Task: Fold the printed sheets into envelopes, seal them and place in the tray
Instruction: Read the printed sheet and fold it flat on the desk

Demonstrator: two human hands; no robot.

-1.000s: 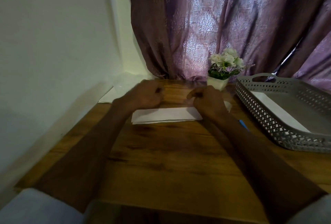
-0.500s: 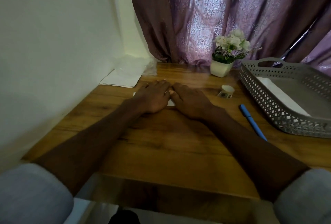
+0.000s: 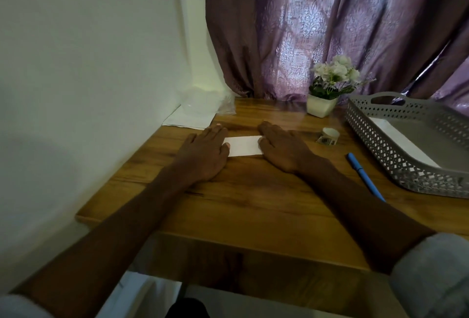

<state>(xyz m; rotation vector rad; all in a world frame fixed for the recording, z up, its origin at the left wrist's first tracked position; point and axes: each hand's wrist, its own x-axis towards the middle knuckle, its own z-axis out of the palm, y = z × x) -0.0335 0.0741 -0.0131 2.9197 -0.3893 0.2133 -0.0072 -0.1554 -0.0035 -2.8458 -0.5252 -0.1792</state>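
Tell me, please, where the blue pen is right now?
In the head view, the blue pen lies on the table's right side, between the right hand and the grey tray.

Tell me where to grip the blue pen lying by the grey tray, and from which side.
Pinch the blue pen mid-barrel from above, fingers on its two long sides. It lies flat on the wooden table, slanting alongside the grey perforated tray, so approach from its open left side.

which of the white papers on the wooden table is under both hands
The folded white sheet at the table's middle: the left hand and right hand press flat on its ends. The loose white sheets by the wall lie untouched.
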